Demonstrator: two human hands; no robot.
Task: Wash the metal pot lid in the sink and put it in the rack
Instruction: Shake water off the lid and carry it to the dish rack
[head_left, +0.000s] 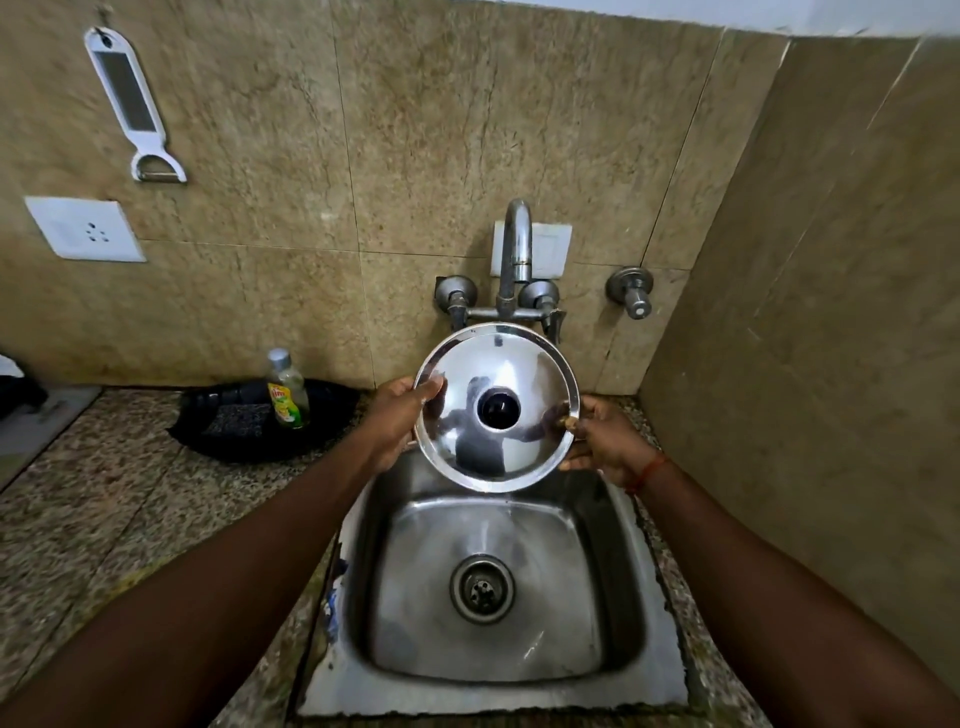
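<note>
Both hands (498, 431) grip the lid (496, 408) rim, above the sink (493, 680).

Speckled granite counter (104, 519) carries a black tray (249, 447) beside the steel sink (613, 597).

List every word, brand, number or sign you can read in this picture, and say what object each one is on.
Dish soap bottle on the counter: a yellow and green label with a red logo, too blurred to read for certain.
Wall socket plate: no lettering visible.
Metal pot lid, held over the sink: no text, only reflections.
Hanging grater and peeler: no readable marking.
Nothing else carries legible text.
</note>
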